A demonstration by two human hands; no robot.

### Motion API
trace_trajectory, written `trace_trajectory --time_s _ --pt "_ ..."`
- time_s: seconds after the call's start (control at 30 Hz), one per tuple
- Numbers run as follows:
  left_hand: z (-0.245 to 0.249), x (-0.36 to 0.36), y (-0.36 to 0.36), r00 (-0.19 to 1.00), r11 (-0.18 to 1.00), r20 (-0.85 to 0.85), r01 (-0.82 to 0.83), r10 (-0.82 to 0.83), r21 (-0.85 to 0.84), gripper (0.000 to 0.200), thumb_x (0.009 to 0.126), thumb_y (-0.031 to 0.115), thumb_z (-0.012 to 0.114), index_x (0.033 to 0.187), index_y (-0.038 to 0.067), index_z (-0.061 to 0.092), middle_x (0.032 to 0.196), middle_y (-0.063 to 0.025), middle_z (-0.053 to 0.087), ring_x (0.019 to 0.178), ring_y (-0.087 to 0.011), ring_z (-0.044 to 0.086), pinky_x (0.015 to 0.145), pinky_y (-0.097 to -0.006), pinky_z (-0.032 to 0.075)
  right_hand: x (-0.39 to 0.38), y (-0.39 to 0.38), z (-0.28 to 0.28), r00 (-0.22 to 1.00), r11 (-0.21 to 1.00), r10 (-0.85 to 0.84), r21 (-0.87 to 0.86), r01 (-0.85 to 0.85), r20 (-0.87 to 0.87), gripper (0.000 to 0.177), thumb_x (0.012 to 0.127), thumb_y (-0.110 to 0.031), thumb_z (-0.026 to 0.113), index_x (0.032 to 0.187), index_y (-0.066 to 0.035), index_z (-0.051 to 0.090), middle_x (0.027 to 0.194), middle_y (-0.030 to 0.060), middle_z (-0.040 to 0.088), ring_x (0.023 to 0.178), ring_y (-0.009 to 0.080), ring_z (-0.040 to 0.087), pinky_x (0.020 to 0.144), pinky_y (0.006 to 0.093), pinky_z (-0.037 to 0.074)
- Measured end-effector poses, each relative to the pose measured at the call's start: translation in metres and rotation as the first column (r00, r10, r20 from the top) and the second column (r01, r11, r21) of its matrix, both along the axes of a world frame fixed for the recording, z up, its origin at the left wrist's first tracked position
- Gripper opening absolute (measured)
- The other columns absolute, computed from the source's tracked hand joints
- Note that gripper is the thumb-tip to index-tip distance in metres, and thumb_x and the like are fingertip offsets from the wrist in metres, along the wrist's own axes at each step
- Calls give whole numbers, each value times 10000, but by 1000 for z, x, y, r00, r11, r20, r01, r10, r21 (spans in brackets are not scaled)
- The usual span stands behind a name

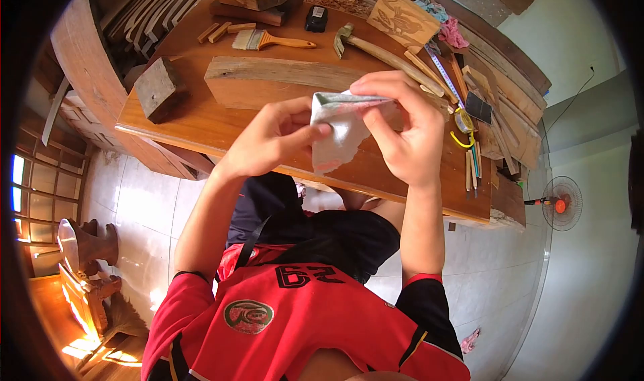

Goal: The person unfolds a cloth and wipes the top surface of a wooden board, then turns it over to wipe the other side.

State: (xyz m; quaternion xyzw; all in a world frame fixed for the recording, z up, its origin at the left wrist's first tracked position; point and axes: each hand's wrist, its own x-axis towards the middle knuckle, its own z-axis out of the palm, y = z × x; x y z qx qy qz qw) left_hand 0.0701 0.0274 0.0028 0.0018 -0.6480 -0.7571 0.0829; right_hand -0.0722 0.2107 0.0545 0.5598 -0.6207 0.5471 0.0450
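Note:
Above the front edge of the wooden table, a folded whitish sheet [342, 139] with pinkish patches hangs between my hands. On its left side, my left hand [272, 136] pinches it between thumb and fingers. My right hand [406, 126] has its thumb and fingertips closed on the sheet's upper right fold. Just behind the hands lies a long wooden board [268, 82]. A hammer [389, 58] rests beyond my right hand, its head toward the back.
The table [194, 136] also bears a paintbrush [272, 41], a black object [316, 19], a dark wood block [158, 90], a carved panel [402, 20], a tape measure [463, 121] and several wood strips. A fan [561, 204] stands at right.

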Motion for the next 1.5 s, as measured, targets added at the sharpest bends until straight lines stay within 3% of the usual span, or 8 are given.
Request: trace_trajectory --time_s 0.27,0.43,0.8,0.97,1.03,1.13,1.37,1.5 --pt "-31 -5 -2 1000 1000 -8 -4 4 -1 300 1146 206 589 1300 -14 723 1136 -58 769 1034 -126 728 956 -323 603 11 12 5 987 999 28 24 -25 -158 242 831 66 739 1039 -45 795 1181 113 793 1141 282 752 968 392 595" --pt "-15 1 5 999 977 9 -51 50 209 282 1115 171 584 1324 15 691 1161 -58 759 1059 -122 731 919 -309 605 18 21 -4 887 995 72 97 -31 -457 214 812 19 821 996 -88 799 1231 74 804 1259 305 727 1075 490 568" --pt "-15 6 -3 982 748 -102 188 -160 637 390 1117 182 548 1454 -7 603 1310 -114 732 1168 -186 732 951 -414 639 20 37 -15 867 974 120 225 -9 -483 236 859 -206 899 1061 -115 819 1285 26 795 1354 291 682 1141 527 514" --pt "-12 16 2 1000 986 -5 -14 15 163 344 1130 181 653 1410 -18 665 1264 -102 768 1132 -139 721 956 -307 597 8 37 -34 998 997 68 -31 -67 19 710 823 -502 942 1318 -31 748 1443 200 695 1361 339 657 1151 472 504" --pt "-13 19 1 996 995 -81 38 -31 90 325 1126 138 652 1412 -16 664 1243 -89 773 1114 -123 719 941 -291 592 10 27 -45 745 939 307 -316 -136 592 762 850 -522 928 1358 4 716 1475 199 666 1378 292 640 1124 434 522" --pt "-2 23 10 998 999 -67 4 -2 34 313 1119 70 644 1418 -23 648 1230 -89 773 1086 -98 710 920 -281 587 10 33 -60 468 891 441 -309 -333 766 725 869 -433 945 1376 23 701 1405 173 705 1309 225 670 1087 397 538" --pt "-10 19 18 987 992 -119 -119 113 -48 279 1084 9 669 1356 -35 623 1220 -135 789 1114 -133 743 952 -300 593 20 41 -71 702 994 -53 107 -34 711 323 922 -161 905 1178 -40 751 1039 -8 755 934 63 655 830 261 531" --pt "1 23 -6 898 848 -275 -423 344 -319 248 1035 -8 709 1277 -38 667 1107 -151 827 1059 -193 792 952 -325 601 -12 42 -35 877 863 -403 -210 459 262 243 991 15 773 1234 19 757 1246 99 773 1062 138 716 957 319 573"
